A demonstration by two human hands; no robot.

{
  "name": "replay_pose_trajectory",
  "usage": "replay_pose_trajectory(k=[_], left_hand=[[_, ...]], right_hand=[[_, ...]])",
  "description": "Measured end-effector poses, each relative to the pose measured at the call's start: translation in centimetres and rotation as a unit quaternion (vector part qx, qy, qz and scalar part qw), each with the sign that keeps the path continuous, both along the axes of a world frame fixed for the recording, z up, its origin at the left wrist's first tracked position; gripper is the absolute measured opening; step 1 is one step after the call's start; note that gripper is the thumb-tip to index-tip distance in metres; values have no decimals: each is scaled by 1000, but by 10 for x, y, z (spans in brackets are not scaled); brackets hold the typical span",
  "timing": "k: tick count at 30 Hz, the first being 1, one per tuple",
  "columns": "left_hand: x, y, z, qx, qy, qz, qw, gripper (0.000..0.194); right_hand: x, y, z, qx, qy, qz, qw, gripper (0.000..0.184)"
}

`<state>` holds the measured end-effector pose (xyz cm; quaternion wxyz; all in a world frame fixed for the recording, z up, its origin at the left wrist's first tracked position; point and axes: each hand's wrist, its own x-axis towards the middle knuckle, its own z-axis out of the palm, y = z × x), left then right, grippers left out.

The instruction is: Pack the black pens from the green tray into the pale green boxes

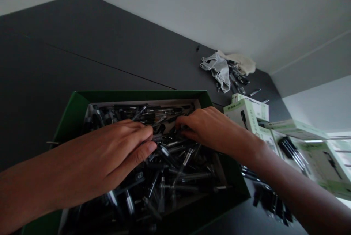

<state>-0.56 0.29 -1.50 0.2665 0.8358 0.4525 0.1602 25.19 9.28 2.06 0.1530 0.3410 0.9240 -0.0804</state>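
A green box [74,112] on a dark table is full of several black and clear pens [170,169]. Both my hands are inside it. My left hand [115,151] lies palm down over the pens at the left, fingers held together and curled onto the pile. My right hand [205,125] reaches in from the right, its fingers bent down among the pens near the box's far edge. What either hand grips, if anything, is hidden under the fingers.
Light green retail boxes [244,112] showing a black item stand and lie at the right of the green box. A grey cloth [219,68] and loose pens [238,78] lie further back. More dark pens [271,202] lie by my right forearm. A white wall rises behind the dark table [82,45].
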Motion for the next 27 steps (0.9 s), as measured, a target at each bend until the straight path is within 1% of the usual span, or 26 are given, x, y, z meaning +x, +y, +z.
replay_pose_trajectory(k=[3, 7, 10, 12, 14, 18, 23, 27], left_hand=[[0, 1, 1, -4, -1, 0, 1000, 46], [0, 1, 2, -20, -9, -5, 1000, 44], [0, 0, 3, -29, -7, -3, 1000, 46], [0, 0, 4, -24, -12, 3, 1000, 49], [0, -1, 4, -20, -11, 3, 1000, 50], [-1, -2, 1, -11, -4, -8, 1000, 49], [-1, -3, -2, 8, -14, 4, 1000, 49], [1, -2, 2, -1, -21, 0, 1000, 55]], right_hand=[[-7, -2, -3, 13, 2, 17, 1000, 15], [-9, -2, -8, -1, 9, 34, 999, 20], [-4, 2, -11, -11, 13, 17, 1000, 19], [-1, 4, -12, -27, 12, -4, 1000, 15], [1, 4, -13, -33, 8, -15, 999, 16], [0, 5, -12, 6, -6, -25, 1000, 23], [3, 6, -11, 47, -20, -31, 998, 22], [2, 3, -13, 83, -41, -6, 996, 18]])
